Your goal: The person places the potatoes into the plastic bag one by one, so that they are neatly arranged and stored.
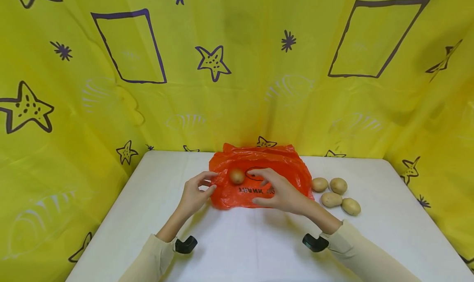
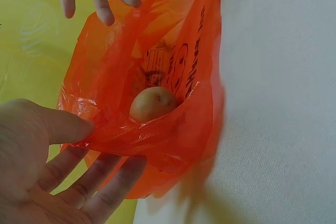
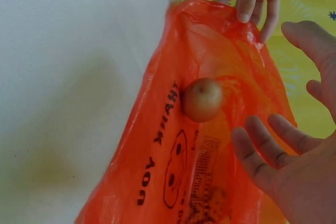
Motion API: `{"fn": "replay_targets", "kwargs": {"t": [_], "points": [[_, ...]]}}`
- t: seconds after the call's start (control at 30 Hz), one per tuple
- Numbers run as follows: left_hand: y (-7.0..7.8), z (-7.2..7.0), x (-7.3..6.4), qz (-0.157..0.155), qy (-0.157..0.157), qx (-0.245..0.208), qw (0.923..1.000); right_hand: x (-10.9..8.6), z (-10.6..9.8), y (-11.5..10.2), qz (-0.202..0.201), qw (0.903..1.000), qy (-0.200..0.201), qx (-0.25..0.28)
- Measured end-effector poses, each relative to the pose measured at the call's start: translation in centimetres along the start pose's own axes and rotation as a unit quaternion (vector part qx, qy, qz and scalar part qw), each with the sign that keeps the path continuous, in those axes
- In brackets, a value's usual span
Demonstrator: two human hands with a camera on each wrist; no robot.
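A red plastic bag (image 1: 266, 193) with black print lies at the back of the white table, its mouth held apart. My left hand (image 1: 197, 191) pinches the bag's left edge, thumb on one side of the plastic and fingers on the other. One potato (image 3: 202, 99) is within the bag's mouth; in the left wrist view the near fold of plastic hides its lower part. Over the right part of the bag is my right hand (image 1: 283, 191), its fingers spread and loosely bent, with nothing in them. That hand is apart from the potato.
Several more potatoes (image 1: 331, 199) sit in a group on the table (image 1: 237, 249), just right of the bag. A yellow curtain (image 1: 244, 101) with dark star drawings encloses the table at the back and both sides.
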State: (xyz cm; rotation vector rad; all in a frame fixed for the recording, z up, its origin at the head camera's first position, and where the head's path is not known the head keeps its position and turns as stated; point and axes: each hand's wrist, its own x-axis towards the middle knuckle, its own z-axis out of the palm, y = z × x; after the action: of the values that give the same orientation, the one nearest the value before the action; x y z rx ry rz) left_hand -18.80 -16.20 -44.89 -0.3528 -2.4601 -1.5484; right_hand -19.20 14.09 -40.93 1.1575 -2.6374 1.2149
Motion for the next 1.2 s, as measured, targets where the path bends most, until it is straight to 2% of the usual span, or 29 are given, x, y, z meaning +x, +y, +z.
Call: {"fn": "replay_targets", "kwargs": {"t": [0.13, 0.47, 0.7, 1.07, 1.2], "points": [[0.1, 0.0, 0.0, -0.003, -0.001, -0.003, 1.0000, -0.3, -0.5, -0.4, 0.003, 1.0000, 0.002, -0.007], [0.0, 0.1, 0.0, -0.001, 0.001, -0.005, 1.0000, -1.3, -2.1, -1.1, -0.035, 0.9980, 0.036, -0.039], [-0.1, 0.1, 0.1, 0.004, 0.001, -0.005, 1.0000, -2.0, -3.6, -0.5, -0.057, 0.9941, 0.074, -0.055], [-0.1, 0.1, 0.1, 0.023, 0.004, -0.018, 0.9996, -3.1, -6.0, 0.3, -0.067, 0.9887, 0.099, -0.091], [-0.1, 0.1, 0.1, 0.020, 0.004, -0.028, 0.9994, -3.7, -6.6, 0.7, -0.062, 0.9874, 0.104, -0.101]]}}
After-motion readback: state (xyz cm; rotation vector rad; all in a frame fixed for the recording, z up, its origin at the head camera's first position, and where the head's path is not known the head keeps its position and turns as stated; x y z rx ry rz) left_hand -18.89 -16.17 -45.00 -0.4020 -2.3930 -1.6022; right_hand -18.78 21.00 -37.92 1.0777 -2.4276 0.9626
